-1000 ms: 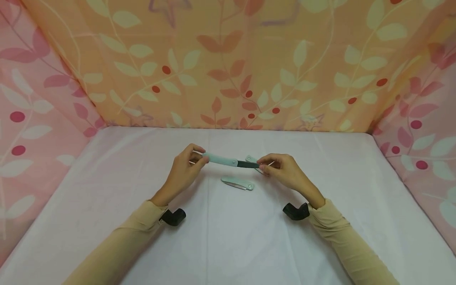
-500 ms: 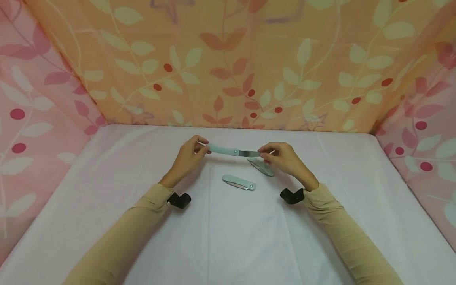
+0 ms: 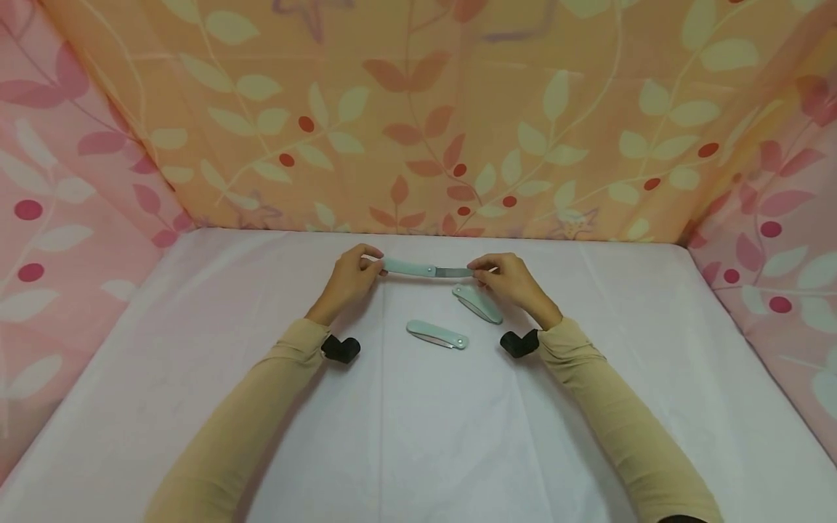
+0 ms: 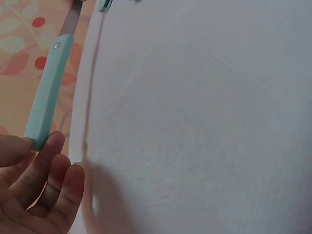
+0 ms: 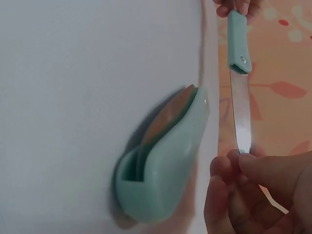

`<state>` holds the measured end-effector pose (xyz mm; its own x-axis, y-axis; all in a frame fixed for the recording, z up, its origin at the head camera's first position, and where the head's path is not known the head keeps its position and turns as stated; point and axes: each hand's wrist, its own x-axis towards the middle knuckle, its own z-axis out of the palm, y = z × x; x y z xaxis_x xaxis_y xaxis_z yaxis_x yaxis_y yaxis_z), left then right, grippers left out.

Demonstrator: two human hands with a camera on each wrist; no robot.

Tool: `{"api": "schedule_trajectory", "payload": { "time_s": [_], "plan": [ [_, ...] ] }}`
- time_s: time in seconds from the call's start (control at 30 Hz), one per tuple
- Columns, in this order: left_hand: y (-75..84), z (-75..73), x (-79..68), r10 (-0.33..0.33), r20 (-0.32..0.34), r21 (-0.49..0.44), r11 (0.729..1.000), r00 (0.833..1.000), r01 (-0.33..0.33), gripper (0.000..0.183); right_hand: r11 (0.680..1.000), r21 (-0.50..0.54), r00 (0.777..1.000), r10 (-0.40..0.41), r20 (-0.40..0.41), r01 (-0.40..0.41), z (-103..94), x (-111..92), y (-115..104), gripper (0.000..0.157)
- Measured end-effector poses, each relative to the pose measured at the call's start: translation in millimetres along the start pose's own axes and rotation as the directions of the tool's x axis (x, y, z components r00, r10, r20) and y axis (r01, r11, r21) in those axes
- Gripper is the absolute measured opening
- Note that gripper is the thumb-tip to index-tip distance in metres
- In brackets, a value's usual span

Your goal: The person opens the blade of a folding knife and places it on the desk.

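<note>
Between my two hands a folding knife (image 3: 408,267) with a mint-green handle is held level, its blade (image 5: 241,112) swung out straight. My left hand (image 3: 353,276) pinches the handle's butt end between thumb and fingers, as the left wrist view shows. At the other end, my right hand (image 3: 506,280) pinches the blade's tip. Two more mint folding knives lie on the white cloth with blades folded in: one folded knife (image 3: 477,303) just below my right hand, the other folded knife (image 3: 437,335) nearer the middle. In the right wrist view the nearer folded knife (image 5: 170,161) looms large.
A white cloth (image 3: 418,436) covers the table. Behind it rises an orange leaf-patterned curtain (image 3: 418,131), with pink patterned panels (image 3: 46,240) at the sides. A black wrist camera (image 3: 341,349) sits at the left cuff, another black wrist camera (image 3: 519,343) at the right.
Both hands have moved away toward the back of the table with the open knife. The folded knife formerly partly hidden behind it is now uncovered. The folded knives stay in place.
</note>
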<state>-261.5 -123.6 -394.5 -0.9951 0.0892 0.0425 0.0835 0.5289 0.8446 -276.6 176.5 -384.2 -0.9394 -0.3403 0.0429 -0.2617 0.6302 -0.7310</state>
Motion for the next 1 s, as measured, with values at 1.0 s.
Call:
{"api": "schedule_trajectory", "payload": {
  "time_s": [1.0],
  "plan": [
    [-6.3,9.7,11.7,-0.045,-0.019,0.089,0.995,0.999,0.046,0.027,0.996,-0.036,0.997,0.078,-0.021,-0.079,0.0,3,15,0.030]
  ]
}}
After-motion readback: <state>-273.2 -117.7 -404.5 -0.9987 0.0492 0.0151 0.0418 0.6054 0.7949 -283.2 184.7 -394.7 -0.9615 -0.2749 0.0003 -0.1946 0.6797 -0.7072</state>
